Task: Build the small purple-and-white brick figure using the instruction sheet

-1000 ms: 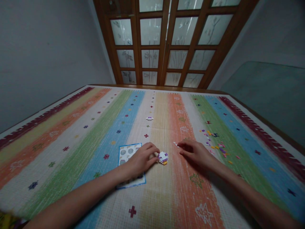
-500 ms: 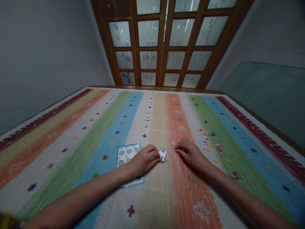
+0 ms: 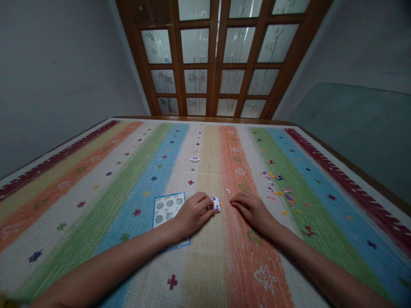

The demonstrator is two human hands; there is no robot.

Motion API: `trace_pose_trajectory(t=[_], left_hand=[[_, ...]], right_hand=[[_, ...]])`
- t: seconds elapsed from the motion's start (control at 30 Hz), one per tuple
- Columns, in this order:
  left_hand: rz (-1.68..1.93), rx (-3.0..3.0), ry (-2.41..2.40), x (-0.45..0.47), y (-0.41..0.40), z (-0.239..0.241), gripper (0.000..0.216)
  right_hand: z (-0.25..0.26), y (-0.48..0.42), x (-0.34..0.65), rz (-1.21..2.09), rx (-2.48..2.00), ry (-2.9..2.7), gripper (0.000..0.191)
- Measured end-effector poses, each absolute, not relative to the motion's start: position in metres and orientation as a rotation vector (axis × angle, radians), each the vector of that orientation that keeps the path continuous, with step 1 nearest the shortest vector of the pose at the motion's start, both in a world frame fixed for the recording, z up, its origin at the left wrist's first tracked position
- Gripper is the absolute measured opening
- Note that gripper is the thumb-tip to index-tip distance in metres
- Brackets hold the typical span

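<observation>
**My left hand (image 3: pixel 194 211) pinches the brick model (image 3: pixel 217 204); my right hand (image 3: pixel 252 207) waits close by**

Starting from the left, a plain pale wall (image 3: pixel 48 64) rises beyond the striped tablecloth (image 3: pixel 83 239), and a blurred yellow thing (image 3: pixel 5 301) just peeks in at the near left corner. Moving right, here's the printed sheet (image 3: pixel 168 205), blue-bordered with rows of round pictures, lying flat and partly covered by my left hand and forearm. And there's the hold! My left thumb and fingers pinch the left edge of that little rounded model, white with purple and a touch of yellow, right at the middle of the table.

Farther off, a small white-and-purple piece (image 3: pixel 195 160) sits alone, with the wooden glass-paned doors (image 3: pixel 177 42) standing behind the far edge. Just right of the model and slightly farther away, some tiny white bits (image 3: pixel 228 191) lie on the orange stripe. Now my right hand, just short of those bits: thumb and forefinger are close together, and I cannot tell whether anything tiny is between them. Beyond it to the right, loose bricks (image 3: pixel 288 196) in purple, pink, yellow and white are scattered over the white and green stripes. Far right, a greenish panel (image 3: pixel 356 124) stands against the wall.
</observation>
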State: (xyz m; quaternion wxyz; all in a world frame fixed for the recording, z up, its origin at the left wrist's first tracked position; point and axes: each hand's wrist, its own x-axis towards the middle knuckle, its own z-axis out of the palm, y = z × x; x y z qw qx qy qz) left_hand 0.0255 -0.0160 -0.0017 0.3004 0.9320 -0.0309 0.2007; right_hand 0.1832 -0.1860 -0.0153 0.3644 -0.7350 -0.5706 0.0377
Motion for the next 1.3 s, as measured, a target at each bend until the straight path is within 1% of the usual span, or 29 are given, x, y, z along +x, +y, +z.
trace_pose_trajectory(t=[0.2, 0.43, 0.73, 0.93, 1.1, 1.3], left_hand=[[0.559, 2.462, -0.104, 0.025, -0.014, -0.001, 0.02], [0.612, 2.448, -0.145, 0.024, -0.012, -0.005, 0.014], [0.639, 2.474, -0.178, 0.026, -0.013, -0.005, 0.016], [0.694, 2.479, -0.204, 0.027, -0.014, -0.009, 0.015], [0.75, 2.473, -0.236, 0.028, -0.013, -0.014, 0.015], [0.782, 2.46, -0.245, 0.028, -0.013, -0.015, 0.014]], right_hand=[[-0.014, -0.192, 0.187, 0.158, -1.918, -1.397, 0.022], [-0.01, -0.195, 0.187, 0.214, -1.945, -1.343, 0.015], [-0.014, -0.185, 0.183, 0.211, -1.928, -1.359, 0.016], [-0.006, -0.18, 0.164, 0.257, -1.859, -1.303, 0.014], [-0.007, -0.17, 0.15, 0.161, -1.769, -1.344, 0.014], [-0.014, -0.167, 0.145, 0.029, -1.761, -1.411, 0.012]])
